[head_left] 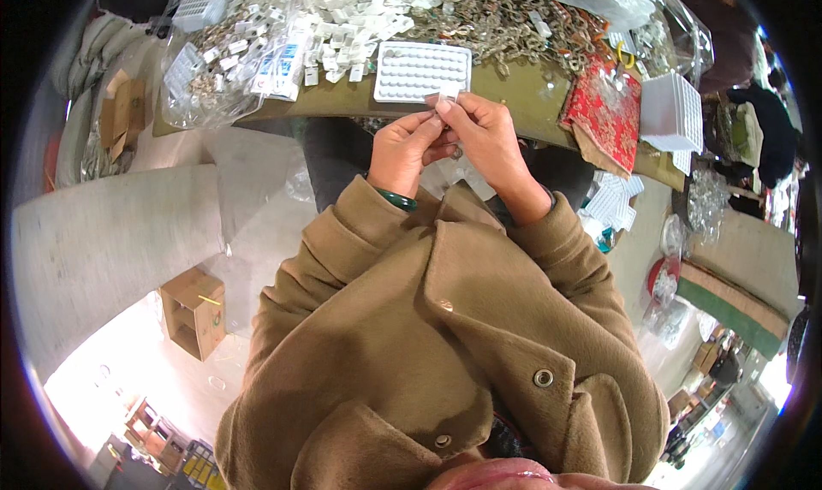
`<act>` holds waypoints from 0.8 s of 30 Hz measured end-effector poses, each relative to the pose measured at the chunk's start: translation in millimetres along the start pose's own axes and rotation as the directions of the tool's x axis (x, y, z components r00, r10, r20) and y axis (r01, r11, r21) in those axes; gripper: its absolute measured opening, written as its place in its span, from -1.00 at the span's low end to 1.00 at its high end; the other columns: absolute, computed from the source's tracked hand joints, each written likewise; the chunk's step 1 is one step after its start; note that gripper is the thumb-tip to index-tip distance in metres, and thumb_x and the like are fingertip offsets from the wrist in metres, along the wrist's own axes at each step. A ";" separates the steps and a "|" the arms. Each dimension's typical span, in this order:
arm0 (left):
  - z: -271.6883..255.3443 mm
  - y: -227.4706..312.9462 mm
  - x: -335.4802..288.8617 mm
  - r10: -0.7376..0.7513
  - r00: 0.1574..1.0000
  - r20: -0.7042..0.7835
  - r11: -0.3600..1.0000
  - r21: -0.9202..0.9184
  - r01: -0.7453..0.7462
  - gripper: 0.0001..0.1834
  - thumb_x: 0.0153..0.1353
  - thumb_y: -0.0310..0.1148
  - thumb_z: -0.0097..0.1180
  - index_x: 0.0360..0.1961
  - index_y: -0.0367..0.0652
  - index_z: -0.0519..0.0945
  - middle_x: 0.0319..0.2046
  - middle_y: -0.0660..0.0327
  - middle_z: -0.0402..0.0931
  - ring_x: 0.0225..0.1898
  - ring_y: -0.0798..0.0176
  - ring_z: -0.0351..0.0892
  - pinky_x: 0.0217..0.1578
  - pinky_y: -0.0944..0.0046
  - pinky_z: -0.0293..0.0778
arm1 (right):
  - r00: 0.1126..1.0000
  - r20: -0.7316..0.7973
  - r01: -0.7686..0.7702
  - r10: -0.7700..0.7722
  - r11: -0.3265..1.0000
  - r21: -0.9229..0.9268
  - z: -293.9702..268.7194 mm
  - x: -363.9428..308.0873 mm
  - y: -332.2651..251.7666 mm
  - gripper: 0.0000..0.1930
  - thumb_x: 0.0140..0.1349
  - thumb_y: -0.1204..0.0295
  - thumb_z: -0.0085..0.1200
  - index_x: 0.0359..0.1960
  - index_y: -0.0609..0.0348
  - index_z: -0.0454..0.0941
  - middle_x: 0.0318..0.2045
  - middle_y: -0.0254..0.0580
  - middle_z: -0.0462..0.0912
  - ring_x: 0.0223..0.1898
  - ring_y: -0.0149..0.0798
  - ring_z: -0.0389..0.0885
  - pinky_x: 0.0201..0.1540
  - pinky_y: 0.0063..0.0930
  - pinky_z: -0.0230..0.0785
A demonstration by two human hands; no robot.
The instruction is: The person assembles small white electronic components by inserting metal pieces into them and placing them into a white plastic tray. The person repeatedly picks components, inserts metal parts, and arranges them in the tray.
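A small clear packet is pinched between the fingers of both hands, just above the table edge. The left hand and the right hand touch each other, fingers closed on it. Just behind them lies a white tray with rows of round holes. A red patterned pouch sits to the right. A pile of little white packets lies farther back.

small clear packet, pinched, seemingly upright

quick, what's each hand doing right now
left hand: closed, pinching a small clear packet
right hand: closed on the same packet
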State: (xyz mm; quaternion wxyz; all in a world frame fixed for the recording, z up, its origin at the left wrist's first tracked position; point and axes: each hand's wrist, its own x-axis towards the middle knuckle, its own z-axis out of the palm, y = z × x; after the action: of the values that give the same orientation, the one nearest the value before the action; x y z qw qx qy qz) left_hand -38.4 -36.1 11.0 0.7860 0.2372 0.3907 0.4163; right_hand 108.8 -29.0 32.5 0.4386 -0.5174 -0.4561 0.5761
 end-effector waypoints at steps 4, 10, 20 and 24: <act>-5.5 5.3 0.6 -0.067 0.986 0.150 0.965 -0.241 0.102 -0.68 0.40 -0.28 -0.01 0.09 -0.20 0.47 -0.10 0.18 0.58 -0.14 0.33 0.64 -0.17 0.41 0.63 | 0.996 0.075 -0.049 0.039 0.990 0.135 -4.1 -0.2 -6.2 -0.72 0.38 0.37 0.00 -0.18 0.39 0.64 -0.39 -0.30 0.64 -0.35 -0.55 0.51 -0.30 -0.64 0.40; -13.9 3.7 5.2 -0.258 0.961 0.099 0.905 -0.323 0.277 -0.75 0.37 -0.29 0.05 -0.02 -0.18 0.51 -0.16 0.19 0.58 -0.25 0.48 0.64 -0.43 0.60 0.57 | 0.978 0.175 -0.177 0.116 0.905 0.386 -13.4 1.9 -9.2 -0.72 0.36 0.38 0.02 -0.15 0.42 0.62 -0.26 -0.16 0.68 -0.33 -0.47 0.57 -0.23 -0.61 0.42; -4.1 -0.9 11.6 -0.342 0.904 0.257 0.745 -0.512 0.427 -0.75 0.30 -0.21 0.17 -0.08 -0.05 0.50 -0.22 0.23 0.55 -0.48 0.67 0.41 -0.66 0.68 0.22 | 0.951 0.308 -0.154 0.028 0.906 0.393 -37.5 11.8 7.9 -0.67 0.24 0.49 0.08 0.03 0.38 0.58 -0.29 -0.21 0.66 -0.30 -0.40 0.60 -0.19 -0.56 0.45; 4.0 0.1 12.8 -0.326 0.924 0.199 0.758 -0.529 0.381 -0.73 0.30 -0.16 0.16 -0.09 -0.04 0.50 -0.22 0.32 0.54 -0.55 0.65 0.28 -0.67 0.64 0.14 | 0.953 0.294 -0.028 -0.075 0.943 0.333 -41.6 6.0 8.8 -0.62 0.15 0.51 0.20 0.04 0.30 0.59 -0.22 -0.20 0.69 -0.24 -0.36 0.63 -0.02 -0.50 0.45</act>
State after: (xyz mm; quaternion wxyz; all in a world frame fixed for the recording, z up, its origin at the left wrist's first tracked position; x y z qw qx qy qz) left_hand -30.7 -25.5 8.1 0.9023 -0.0615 0.2521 0.3442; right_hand 149.4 -21.8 20.7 0.4517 -0.3359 -0.4201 0.7118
